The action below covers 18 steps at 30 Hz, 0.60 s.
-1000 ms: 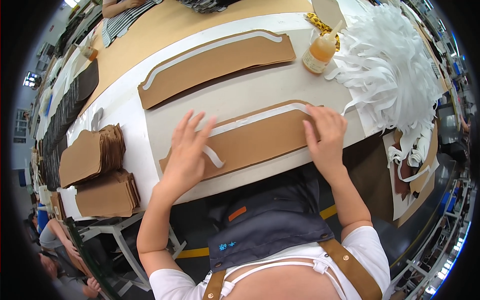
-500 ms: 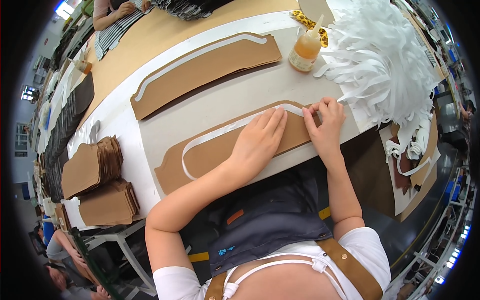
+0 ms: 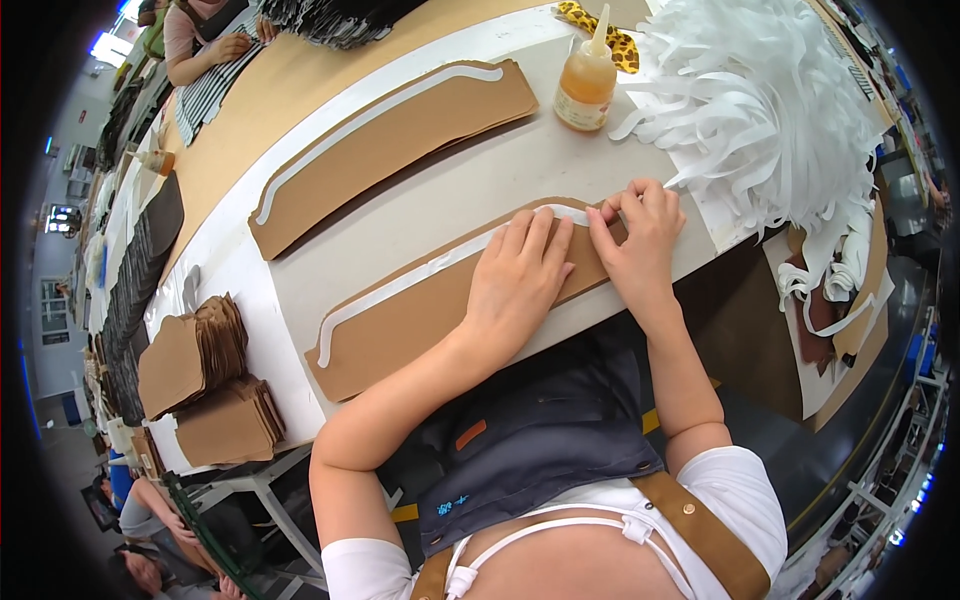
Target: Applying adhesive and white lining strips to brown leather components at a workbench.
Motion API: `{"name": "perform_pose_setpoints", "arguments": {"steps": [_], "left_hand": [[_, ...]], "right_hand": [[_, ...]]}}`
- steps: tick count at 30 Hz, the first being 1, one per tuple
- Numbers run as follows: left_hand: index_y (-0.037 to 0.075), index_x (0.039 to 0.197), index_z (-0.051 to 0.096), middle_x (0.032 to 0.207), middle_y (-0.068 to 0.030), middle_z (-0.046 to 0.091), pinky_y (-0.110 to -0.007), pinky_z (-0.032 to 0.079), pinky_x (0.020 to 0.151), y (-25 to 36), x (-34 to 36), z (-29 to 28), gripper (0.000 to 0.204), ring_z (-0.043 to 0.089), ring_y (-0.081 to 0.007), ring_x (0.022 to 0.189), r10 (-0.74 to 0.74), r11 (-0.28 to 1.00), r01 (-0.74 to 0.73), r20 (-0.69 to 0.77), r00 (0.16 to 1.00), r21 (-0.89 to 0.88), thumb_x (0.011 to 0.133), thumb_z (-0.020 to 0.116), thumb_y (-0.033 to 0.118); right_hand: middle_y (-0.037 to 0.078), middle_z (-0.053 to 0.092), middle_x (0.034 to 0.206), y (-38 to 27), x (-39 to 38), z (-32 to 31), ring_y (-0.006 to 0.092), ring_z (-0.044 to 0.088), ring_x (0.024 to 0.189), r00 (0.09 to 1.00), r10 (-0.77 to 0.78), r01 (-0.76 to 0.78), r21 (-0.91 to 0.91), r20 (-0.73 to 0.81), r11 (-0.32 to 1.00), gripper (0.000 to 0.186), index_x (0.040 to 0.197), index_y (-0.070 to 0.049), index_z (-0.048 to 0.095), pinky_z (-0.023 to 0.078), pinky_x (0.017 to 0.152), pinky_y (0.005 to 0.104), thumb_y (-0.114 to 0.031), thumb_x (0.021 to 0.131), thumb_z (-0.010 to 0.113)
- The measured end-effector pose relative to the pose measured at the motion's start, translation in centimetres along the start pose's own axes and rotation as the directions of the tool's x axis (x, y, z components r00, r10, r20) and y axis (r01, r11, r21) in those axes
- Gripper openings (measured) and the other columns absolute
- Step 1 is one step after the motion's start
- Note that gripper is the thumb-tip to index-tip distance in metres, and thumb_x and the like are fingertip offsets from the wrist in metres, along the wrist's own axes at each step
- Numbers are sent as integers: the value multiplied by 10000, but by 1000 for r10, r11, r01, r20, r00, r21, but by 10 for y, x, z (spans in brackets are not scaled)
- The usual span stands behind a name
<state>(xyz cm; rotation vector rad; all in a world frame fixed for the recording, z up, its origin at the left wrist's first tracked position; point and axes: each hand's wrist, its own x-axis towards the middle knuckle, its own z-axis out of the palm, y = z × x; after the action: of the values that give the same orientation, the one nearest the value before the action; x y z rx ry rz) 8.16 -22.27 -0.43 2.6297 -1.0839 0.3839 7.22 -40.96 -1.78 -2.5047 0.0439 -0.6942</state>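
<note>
one big white worktable [image 3: 228, 272] fills the middle, with a grey board [image 3: 425, 200] laid on it; large heap of loose white strips [image 3: 760, 120] at the upper right; brown panel [image 3: 420, 305], long and shaped, lies flat on the board near its front edge, right under the person's hands; second set, a stack of brown panels [image 3: 400, 135], sits farther back on the board, well apart from the near one, with its own white band [image 3: 345, 132] along the back edge; left side has two piles of smaller brown pieces, upper pile [image 3: 185, 360] just beside the lower pile [image 3: 230, 425]; left hand [image 3: 515, 275] is palm down on the brown panel, fingers stretched out and grasping nothing, fingertips on the strip; right hand [image 3: 640, 235] is at the panel's right end, fingers bent, thumb and index close together by the strip's end, cannot tell if they pinch it; squeeze bottle [image 3: 586, 88] with amber contents and pointed nozzle stands upright behind the right hand, near the heap; spotted yellow cloth [image 3: 620, 50] just behind the bottle; narrow white strip [image 3: 432, 265] follows the near panel's back edge, bending down at the left, right end partly hidden by fingers
</note>
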Motion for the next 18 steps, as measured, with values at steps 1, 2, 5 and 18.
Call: {"name": "perform_pose_setpoints", "arguments": {"steps": [1, 2, 5, 18], "left_hand": [[64, 1389, 648, 1371, -130, 593, -421, 505, 1047, 1, 0, 1, 538, 566, -306, 1274, -5, 1000, 5, -17, 1000, -7, 896, 773, 239], [90, 1393, 653, 1367, -128, 593, -426, 505, 1041, 1, 1, 2, 529, 567, -309, 1266, -10, 1000, 10, -33, 999, -14, 898, 773, 234], [109, 1401, 651, 1376, -127, 586, -436, 497, 1042, 4, 1, 2, 525, 559, -315, 1267, -17, 1000, 17, -17, 1000, 8, 903, 769, 228], [88, 1425, 625, 1439, -104, 567, -449, 458, 1074, 5, -1, 5, 519, 522, -307, 1308, -34, 999, 34, 2, 999, -7, 933, 737, 210]], "right_hand": [[90, 568, 1099, 0, 0, 0, 308, 511, 1124, 1000, 2, -2, -2, 3, 1000, 161, 863, -98, 673, 359, 986, 480, -187, 874, 807], [90, 568, 1099, 0, 0, -1, 308, 511, 1124, 1000, 5, -5, -2, 2, 1000, 161, 863, -98, 673, 359, 986, 480, -187, 874, 807], [92, 567, 1101, 1, -1, -2, 309, 509, 1123, 1000, 7, -7, -6, 5, 1000, 164, 878, -96, 674, 357, 986, 479, -190, 875, 808], [44, 564, 1084, 4, -23, -21, 244, 539, 1046, 988, -145, 147, -37, 48, 989, 263, 1161, -153, 759, 339, 985, 435, -95, 905, 760]]}}
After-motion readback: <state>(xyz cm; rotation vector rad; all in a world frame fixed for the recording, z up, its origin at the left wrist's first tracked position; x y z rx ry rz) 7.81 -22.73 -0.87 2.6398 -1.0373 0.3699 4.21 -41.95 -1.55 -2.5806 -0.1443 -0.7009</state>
